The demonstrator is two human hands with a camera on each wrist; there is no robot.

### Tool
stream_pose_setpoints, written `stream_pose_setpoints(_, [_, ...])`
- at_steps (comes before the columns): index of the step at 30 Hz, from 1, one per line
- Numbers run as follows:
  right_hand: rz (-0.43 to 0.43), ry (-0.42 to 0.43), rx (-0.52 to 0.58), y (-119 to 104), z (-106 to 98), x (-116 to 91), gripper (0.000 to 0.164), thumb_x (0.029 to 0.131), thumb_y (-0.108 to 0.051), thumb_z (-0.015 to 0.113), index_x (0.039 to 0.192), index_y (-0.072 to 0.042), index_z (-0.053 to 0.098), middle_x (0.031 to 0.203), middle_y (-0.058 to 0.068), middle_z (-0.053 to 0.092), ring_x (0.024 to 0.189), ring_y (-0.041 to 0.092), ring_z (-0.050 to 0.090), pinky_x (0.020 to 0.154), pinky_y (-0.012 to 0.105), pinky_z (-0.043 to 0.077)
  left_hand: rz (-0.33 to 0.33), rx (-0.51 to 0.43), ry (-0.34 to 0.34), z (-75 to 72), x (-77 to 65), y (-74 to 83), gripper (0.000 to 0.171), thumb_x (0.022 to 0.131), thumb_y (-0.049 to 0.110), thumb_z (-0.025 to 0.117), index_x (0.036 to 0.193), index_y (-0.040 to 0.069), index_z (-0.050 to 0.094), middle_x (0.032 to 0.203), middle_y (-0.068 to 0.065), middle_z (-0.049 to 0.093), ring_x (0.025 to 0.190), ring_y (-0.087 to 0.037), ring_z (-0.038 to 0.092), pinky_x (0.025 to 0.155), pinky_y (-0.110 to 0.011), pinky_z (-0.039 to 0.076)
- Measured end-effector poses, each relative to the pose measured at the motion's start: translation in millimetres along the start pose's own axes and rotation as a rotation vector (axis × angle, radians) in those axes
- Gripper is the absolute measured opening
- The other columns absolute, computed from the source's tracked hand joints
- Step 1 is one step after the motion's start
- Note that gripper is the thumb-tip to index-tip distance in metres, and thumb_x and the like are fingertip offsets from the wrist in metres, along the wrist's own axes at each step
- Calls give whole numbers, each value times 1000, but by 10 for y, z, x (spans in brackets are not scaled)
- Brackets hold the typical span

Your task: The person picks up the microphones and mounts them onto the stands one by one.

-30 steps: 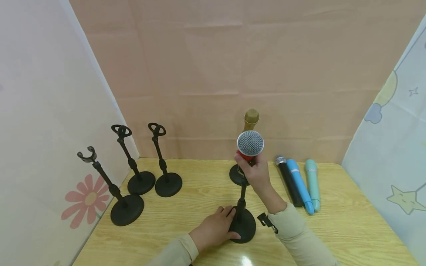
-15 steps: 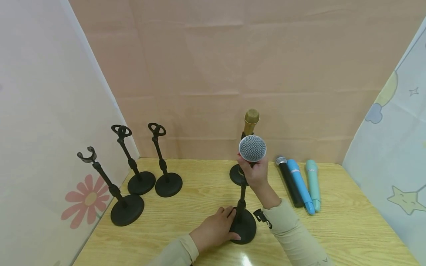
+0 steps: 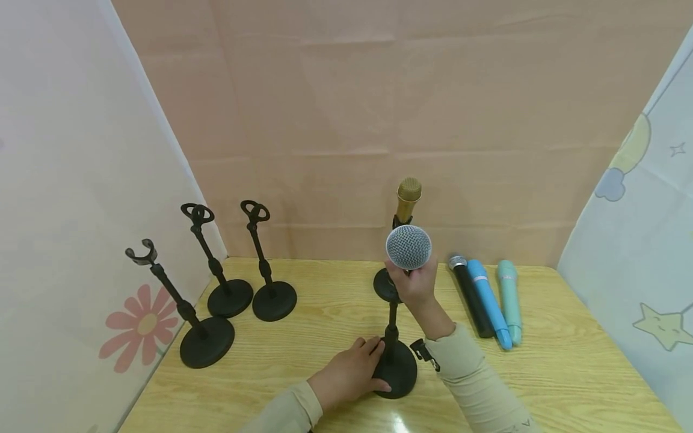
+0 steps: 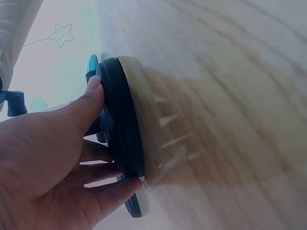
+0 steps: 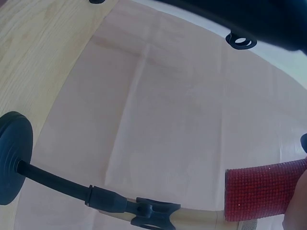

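Wood-grain surface (image 3: 568,373) sits walled by pink and patterned panels. Left hand (image 3: 346,374) presses the stand base (image 3: 397,376) with spread fingers. Right hand (image 3: 419,285), above it, grips the red microphone (image 3: 408,248) upright, mesh head topmost.

Left hand (image 3: 346,373) low, right hand (image 3: 417,285) raised, seemingly curled.

Both arms wear long beige sleeves, and a small black clip (image 3: 424,353) sits at the right cuff (image 3: 452,346).

pale wood table (image 3: 568,373); pink paper backdrop (image 3: 379,90); patterned side sheets.
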State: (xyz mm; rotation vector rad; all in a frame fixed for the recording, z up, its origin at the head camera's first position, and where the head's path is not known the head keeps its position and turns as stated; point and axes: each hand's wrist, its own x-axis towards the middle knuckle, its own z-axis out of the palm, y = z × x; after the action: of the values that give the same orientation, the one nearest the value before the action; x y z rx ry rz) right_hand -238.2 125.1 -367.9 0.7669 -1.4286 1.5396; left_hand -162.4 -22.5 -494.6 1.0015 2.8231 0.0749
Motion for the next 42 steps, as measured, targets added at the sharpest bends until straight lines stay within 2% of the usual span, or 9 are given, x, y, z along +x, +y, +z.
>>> stream_pose_setpoints(2, [-2,13,15,11,3,-18,54,86,-50,77,115,-7,60,102,-15,61,86,3,56,75,16,49,7,3,-4,-11,0,4,84,90,70,53,151,13,49,156,-2,45,128,-18,51,86,-23,56])
stream_pose_setpoints(6, [-29,23,18,18,-7,-26,53,85,-49,78,111,-5,62,104,-16,63,89,2,57,79,16,50,8,9,-15,-38,-2,20,83,90,69,54,152,13,49,156,-2,45,127,-17,51,85,-22,56])
stream_pose_setpoints(11, [-110,27,-73,-1,-13,10,69,87,-50,74,94,17,56,98,-16,64,85,0,58,77,16,50,9,25,-13,-49,-5,24,82,90,68,55,151,13,49,155,-2,46,125,-16,52,82,-20,56])
stream_pose_setpoints(16, [-220,45,-193,9,-29,51,65,90,-53,69,88,12,61,77,3,66,74,3,62,72,16,52,11,55,-5,-34,-3,15,82,91,69,53,151,13,50,155,-1,46,123,-15,52,79,-17,55])
stream_pose_setpoints(21, [-314,-30,-224,29,-46,94,55,93,-48,66,82,6,63,67,13,61,58,14,57,57,25,52,1,45,-21,-31,7,10,82,91,69,53,152,14,49,156,-1,45,126,-16,51,81,-19,55])
stream_pose_setpoints(28, [-80,-131,32,27,-63,57,61,90,-51,74,90,9,62,82,-8,70,68,-1,62,59,14,51,-4,41,-17,-29,1,29,83,91,68,54,152,12,48,156,-2,45,128,-18,51,81,-20,56])
stream_pose_setpoints(34, [141,-145,194,-25,-51,-67,51,87,-55,73,119,-16,65,104,-11,72,93,6,69,83,18,55,-15,29,-17,-28,5,40,83,91,68,54,152,12,48,156,-2,45,130,-19,51,86,-23,56])
stream_pose_setpoints(37, [180,-127,246,-29,-35,-109,51,88,-55,73,122,-19,62,105,-9,72,93,9,68,85,19,55,-15,22,-25,-23,8,42,83,91,68,53,153,13,47,157,-1,44,131,-19,50,86,-24,57])
stream_pose_setpoints(42, [113,-8,140,-2,-8,-124,42,86,-57,75,110,-24,69,95,-14,70,81,4,66,73,14,54,-18,4,-42,-17,-1,37,84,90,69,52,153,14,46,158,-1,43,132,-19,50,83,-26,58])
